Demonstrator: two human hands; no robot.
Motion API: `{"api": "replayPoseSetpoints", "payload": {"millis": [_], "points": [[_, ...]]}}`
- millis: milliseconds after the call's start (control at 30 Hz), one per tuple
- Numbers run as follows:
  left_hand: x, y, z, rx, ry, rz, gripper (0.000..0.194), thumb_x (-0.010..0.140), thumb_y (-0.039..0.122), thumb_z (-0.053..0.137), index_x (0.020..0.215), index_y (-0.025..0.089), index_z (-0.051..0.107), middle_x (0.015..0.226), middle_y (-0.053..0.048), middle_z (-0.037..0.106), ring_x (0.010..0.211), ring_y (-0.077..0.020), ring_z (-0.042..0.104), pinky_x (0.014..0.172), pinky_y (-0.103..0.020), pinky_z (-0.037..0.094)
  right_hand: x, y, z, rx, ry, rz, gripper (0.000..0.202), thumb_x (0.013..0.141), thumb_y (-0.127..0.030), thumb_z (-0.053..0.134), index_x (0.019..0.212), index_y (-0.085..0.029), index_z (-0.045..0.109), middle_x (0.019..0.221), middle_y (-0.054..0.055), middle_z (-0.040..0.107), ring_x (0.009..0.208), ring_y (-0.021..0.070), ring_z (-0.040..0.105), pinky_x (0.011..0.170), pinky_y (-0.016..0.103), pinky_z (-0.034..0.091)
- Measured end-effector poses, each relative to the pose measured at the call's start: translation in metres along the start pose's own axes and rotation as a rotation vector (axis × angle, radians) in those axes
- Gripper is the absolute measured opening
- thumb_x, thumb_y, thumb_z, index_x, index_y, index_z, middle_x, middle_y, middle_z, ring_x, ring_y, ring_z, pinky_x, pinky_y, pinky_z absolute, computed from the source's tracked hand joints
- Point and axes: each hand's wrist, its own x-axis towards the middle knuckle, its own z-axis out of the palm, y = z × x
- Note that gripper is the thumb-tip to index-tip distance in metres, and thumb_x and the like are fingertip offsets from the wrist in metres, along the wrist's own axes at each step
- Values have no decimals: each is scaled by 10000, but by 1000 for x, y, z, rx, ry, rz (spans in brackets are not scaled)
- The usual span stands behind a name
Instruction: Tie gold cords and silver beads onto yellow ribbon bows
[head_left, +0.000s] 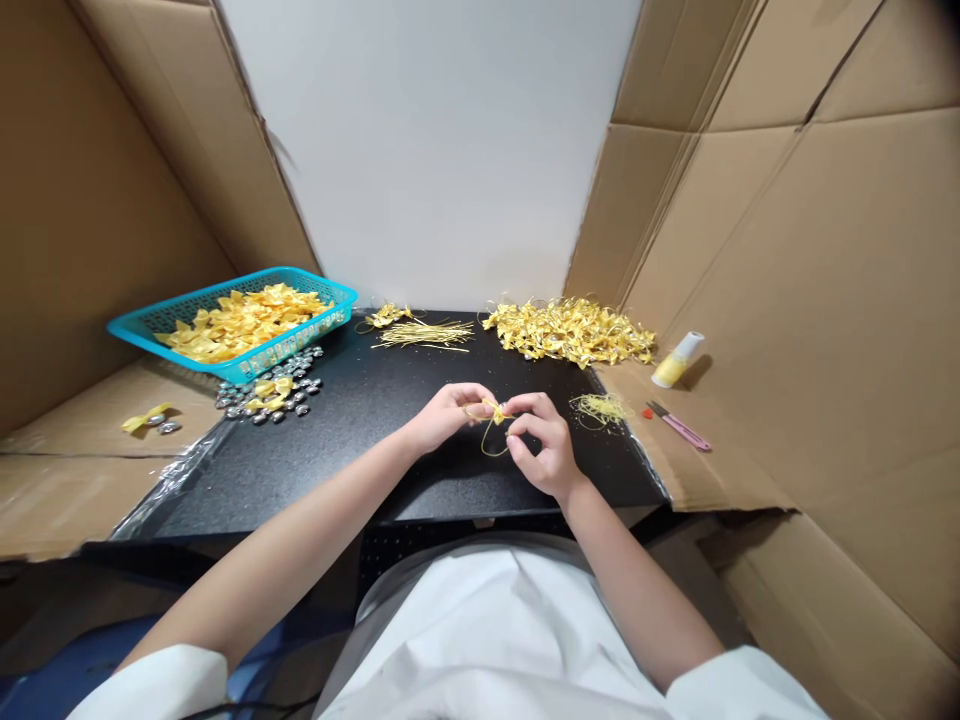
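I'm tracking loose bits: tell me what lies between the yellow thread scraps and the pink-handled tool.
In the head view, a small red piece lies between the yellow thread scraps and the pink-handled tool.

Blk tabletop, cardboard panels L & R, plain wht wall behind.

We get bright light on the wall behind the table, sheen on its left half and glints on the tape edging it. Right of it, the spool casts a soft shadow; beneath it, we see gloom. Above it, the left hand and right hand look sharp; far right of it, wide-angle stretch pulls the cardboard.
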Motion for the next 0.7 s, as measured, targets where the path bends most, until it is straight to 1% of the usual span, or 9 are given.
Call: {"api": "replayPoseSetpoints", "payload": {"millis": [100, 200, 400, 533, 700], "points": [[2, -2, 1, -97, -38, -100, 204, 637, 290, 749, 684, 127, 637, 603, 13, 570, 540, -72, 422, 545, -220, 307, -1, -1, 0, 14, -17, -24, 115, 764, -128, 549, 689, -215, 550, 932, 49, 594, 887, 197, 548, 799, 380, 473], [2, -3, 2, -147, -51, -149, 222, 629, 308, 751, 676, 126, 632, 564, 18, 544, 529, -74, 412, 540, -223, 292, -1, -2, 1, 20, -15, -33, 110, 757, -132, 546, 683, -214, 551, 942, 53, 584, 876, 195, 544, 789, 379, 476], [1, -4, 1, -213, -37, -180, 250, 597, 304, 781, 674, 129, 620, 588, 14, 558, 524, -68, 410, 541, -222, 291, -2, -2, 3, 35, -5, 3, 103, 764, -152, 535, 681, -212, 549, 953, 59, 571, 884, 197, 565, 787, 381, 490], [2, -5, 0, -215, -40, -192, 248, 595, 296, 781, 678, 126, 621, 597, 13, 557, 526, -65, 413, 542, -218, 295, -2, -2, 3, 28, -13, -17, 108, 762, -143, 538, 678, -209, 550, 948, 56, 576, 884, 195, 550, 795, 383, 477], [3, -7, -1, -256, -56, -234, 245, 587, 284, 777, 679, 119, 621, 600, 10, 553, 535, -66, 430, 550, -217, 316, 0, -2, 3, -3, -40, -23, 113, 750, -147, 540, 659, -213, 540, 861, 42, 567, 832, 189, 521, 765, 375, 465]]}}
